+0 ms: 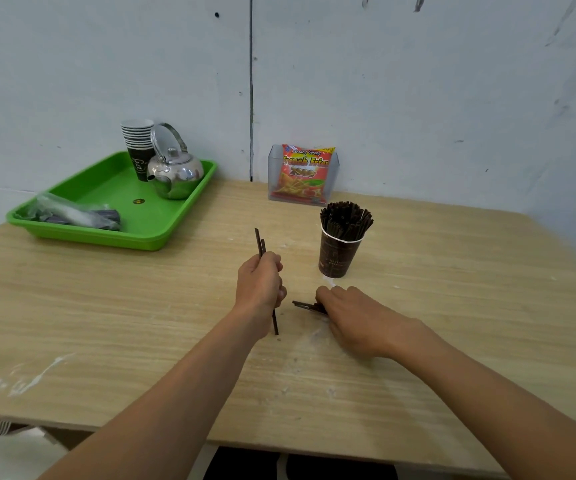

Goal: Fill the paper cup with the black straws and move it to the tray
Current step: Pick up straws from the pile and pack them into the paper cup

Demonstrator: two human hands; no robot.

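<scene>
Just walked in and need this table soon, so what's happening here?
A person is filling a paper cup. The left grip holds a few straws upright above the table, while the right grip is down on the loose straws lying flat beside it; whether it pinches them is hidden. The cup, already packed, stands on the table, not yet on the green tray.

Two bare forearms (182,382) — bare left hand (260,282), bare right hand (356,317)
</scene>
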